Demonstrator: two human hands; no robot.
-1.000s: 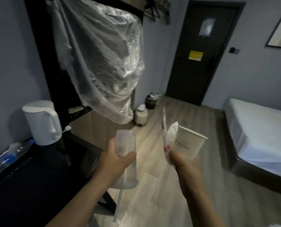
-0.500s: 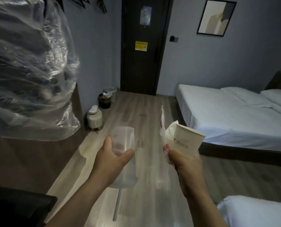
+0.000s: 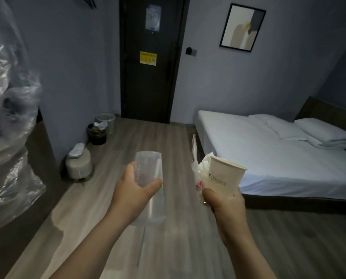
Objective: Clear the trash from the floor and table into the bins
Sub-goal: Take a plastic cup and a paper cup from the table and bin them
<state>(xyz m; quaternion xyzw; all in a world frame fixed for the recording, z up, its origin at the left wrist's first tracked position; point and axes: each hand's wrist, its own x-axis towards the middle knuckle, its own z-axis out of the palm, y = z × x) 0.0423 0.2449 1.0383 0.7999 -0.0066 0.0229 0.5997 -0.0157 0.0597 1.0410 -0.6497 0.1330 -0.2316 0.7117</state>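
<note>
Head view: collection is partly done and disposal is not. Both hands carry trash, and nothing held has reached a bin yet.

Left hand [image 3: 135, 186]: fingers and thumb are curled round a clear plastic cup [image 3: 149, 170], gripping it at mid-height. The cup is held roughly upright over the floor [image 3: 168, 137].

Right hand [image 3: 226, 202]: fingers are closed round the base of a paper cup [image 3: 224, 176], which tilts to the right with its mouth up. The same grip pinches a white plastic wrapper [image 3: 196, 174] with red print against the cup's left side. A crumpled piece of white paper or tissue sits between the two.

Two bins stand against the left wall beside the door [image 3: 150, 77], well apart from the hands: a dark bin [image 3: 97, 135] that already holds some rubbish, and a pale bin [image 3: 107, 121] just behind it.

Remaining work, as judged: carry the three items across the floor and release them into the bins. The tabletop is out of view, so any trash left on it cannot be told.
</note>
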